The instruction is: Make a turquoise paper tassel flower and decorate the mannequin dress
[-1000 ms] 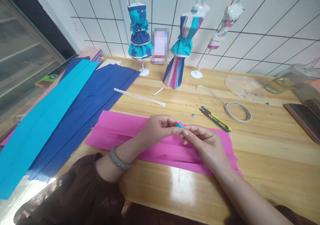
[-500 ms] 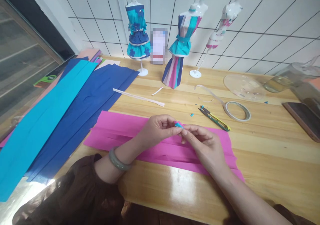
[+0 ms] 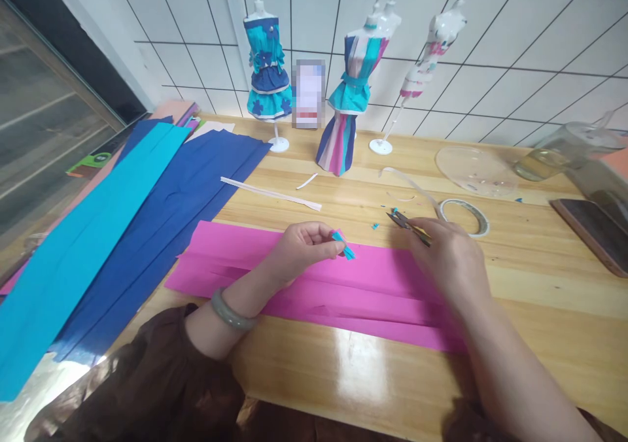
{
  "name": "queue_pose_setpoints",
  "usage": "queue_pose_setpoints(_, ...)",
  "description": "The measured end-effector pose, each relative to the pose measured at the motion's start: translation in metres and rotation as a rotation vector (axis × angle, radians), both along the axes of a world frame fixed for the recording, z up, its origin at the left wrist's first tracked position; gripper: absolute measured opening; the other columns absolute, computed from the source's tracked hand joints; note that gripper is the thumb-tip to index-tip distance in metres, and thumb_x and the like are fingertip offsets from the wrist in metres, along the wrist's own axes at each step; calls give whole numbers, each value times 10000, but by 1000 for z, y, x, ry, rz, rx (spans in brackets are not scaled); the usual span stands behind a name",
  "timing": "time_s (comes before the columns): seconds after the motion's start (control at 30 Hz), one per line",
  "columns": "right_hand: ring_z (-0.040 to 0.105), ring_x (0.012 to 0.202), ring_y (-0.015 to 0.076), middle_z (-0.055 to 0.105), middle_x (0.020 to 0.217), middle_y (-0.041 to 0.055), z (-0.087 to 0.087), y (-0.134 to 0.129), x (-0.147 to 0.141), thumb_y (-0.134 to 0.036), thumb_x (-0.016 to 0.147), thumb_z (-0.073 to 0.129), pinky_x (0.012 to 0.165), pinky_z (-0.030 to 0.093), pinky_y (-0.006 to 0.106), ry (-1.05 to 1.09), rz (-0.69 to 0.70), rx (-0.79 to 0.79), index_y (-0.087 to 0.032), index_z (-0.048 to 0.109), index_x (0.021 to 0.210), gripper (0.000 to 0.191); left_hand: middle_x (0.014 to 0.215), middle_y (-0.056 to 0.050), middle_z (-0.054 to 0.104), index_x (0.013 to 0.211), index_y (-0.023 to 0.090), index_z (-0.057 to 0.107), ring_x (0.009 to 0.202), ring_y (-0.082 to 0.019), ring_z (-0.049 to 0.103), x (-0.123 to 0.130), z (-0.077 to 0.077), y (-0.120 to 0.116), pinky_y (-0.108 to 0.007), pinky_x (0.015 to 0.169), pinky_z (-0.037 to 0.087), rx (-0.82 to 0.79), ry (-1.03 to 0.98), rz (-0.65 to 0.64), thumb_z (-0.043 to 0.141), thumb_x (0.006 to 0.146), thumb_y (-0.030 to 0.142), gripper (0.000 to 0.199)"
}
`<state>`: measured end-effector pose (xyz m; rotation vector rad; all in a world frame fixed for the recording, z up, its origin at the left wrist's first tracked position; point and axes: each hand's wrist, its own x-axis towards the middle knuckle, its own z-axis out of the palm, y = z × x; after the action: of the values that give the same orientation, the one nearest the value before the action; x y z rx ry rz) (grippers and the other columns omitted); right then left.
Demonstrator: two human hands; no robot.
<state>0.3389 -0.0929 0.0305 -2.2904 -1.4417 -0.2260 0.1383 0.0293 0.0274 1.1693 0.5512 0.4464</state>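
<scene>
Behind our work rises a white tiled wall (image 3: 324, 10), and below it spreads the wooden worktop (image 3: 549, 311). A dark blue sheet (image 3: 181, 180) lies on the left, a narrower turquoise one (image 3: 93, 239) partly over it, and a pink sheet (image 3: 377, 272) stretches across in front of us. Our right hand (image 3: 454, 255) is down at the snips (image 3: 405, 222), fingers bent over the handle end; we cannot tell whether they have closed on it. The blades point left and away from us, their long axis slanting back toward our right. Our left hand (image 3: 304, 249) pinches a small folded piece (image 3: 349, 254), turquoise with some pink, between thumb and fingers above the pink sheet. Its long axis slants too, one end left and away from us, the other right and nearer, jutting free past the thumb. We judge the step in hand to be fetching the tool while the folds are kept pressed; the next move calls for a sure hold on the handle and a steady left pinch. Tiny turquoise snippets (image 3: 375, 226) lie near the blades.
</scene>
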Motion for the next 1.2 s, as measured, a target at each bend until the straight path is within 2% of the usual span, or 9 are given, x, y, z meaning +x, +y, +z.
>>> queue_pose_setpoints(0.13,600,616,257,678,712,112,-5,-2,18,-236,797,462,477,349,311,-176,-87,-263,-183,682,892,245,676,-45,663,683,109,624,641,-116,593,0,0,1,-252,672,453,-18,2,-18,718,619,277,203)
queue_pose_setpoints(0.27,591,593,232,672,724,111,-5,-1,15,-249,818,430,481,345,301,-115,-112,-164,-184,670,944,279,645,-32,655,677,113,622,597,-99,569,0,1,1,-236,638,445,-82,-20,-24,733,596,261,202)
queue_pose_setpoints(0.33,588,620,214,658,734,86,-2,1,7,-300,824,445,524,387,303,133,-75,24,-189,643,984,278,639,-31,651,674,112,627,587,-93,557,-1,2,2,-228,625,437,-98,-33,-37,733,596,260,198)
queue_pose_setpoints(0.43,518,543,145,560,629,8,6,3,-16,-378,831,463,511,400,262,733,94,221,-186,578,1023,296,647,-37,651,673,108,633,598,-96,558,-1,4,1,-229,630,428,-102,-48,-56,726,606,268,196)
queue_pose_setpoints(0.5,405,448,101,451,550,-37,11,3,-36,-421,841,454,431,329,224,1041,155,137,-178,558,1024,321,648,-36,649,677,108,634,610,-103,567,-1,5,1,-237,644,428,-117,-52,-60,729,603,262,196)
queue_pose_setpoints(0.6,356,461,95,413,570,-41,16,1,-59,-461,845,441,418,276,216,1236,217,59,-189,548,1028,345,647,-25,641,688,112,637,610,-98,566,-1,6,0,-238,652,425,-131,-54,-51,733,601,250,189)
queue_pose_setpoints(0.9,338,487,90,419,605,-31,14,-1,-70,-460,830,479,425,274,214,1324,302,9,-194,547,1024,336,703,-32,643,698,117,640,660,-106,561,-3,7,1,-248,687,426,-131,-108,-69,725,615,234,167)
queue_pose_setpoints(1.0,309,468,80,386,589,-39,15,0,-70,-464,836,464,408,252,208,1355,257,46,-181,543,990,332,719,-32,631,711,119,647,676,-109,552,-3,6,1,-251,689,424,-117,-131,-53,725,615,235,169)
queue_pose_setpoints(1.2,338,504,89,415,627,-25,13,3,-66,-468,796,520,424,274,205,1123,119,123,-192,558,976,332,875,-22,614,746,153,665,725,-103,541,-4,3,3,-254,708,419,-60,-243,38,697,655,215,115)
